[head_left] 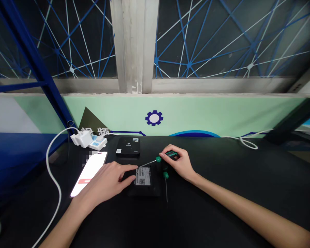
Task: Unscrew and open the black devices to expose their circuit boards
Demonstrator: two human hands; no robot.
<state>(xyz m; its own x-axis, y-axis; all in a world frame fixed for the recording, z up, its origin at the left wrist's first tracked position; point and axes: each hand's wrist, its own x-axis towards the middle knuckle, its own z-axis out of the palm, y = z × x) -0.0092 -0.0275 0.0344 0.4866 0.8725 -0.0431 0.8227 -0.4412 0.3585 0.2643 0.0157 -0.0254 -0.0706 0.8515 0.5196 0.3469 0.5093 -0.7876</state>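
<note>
Nearest on the black worktop (222,220), whose near edge is falling outside the view, a second screwdriver (166,176) is lying with its shaft pointing toward that edge. Just to its left, a dark flat device (147,191) is lying between the two hands, well in from the far edge, its pale label (143,179) facing up.

The left hand (112,181) is holding nothing: its index finger and thumb are standing apart, the index tip resting at the label's far left corner, the thumb tip lying just beside its left edge. The right hand (181,162) is gripping a green-handled screwdriver (158,159), fingers curling round the handle, while the shaft is slanting down toward that same corner.

The work there is looking early: the label is lying apparently whole, the case is seeming closed, and no removed part is showing beside it. The tool's work at that corner is therefore seeming unfinished, though the contact is showing too small for telling whether the tip is pressing, turning or lifting.

Toward the left edge, a lit phone (91,172) is lying partly behind the left hand. Farther back, a black box (128,146) is sitting near the far edge, and a white power strip (98,143) is lying toward the far left corner. Beyond, a green wall (119,113) is rising.
</note>
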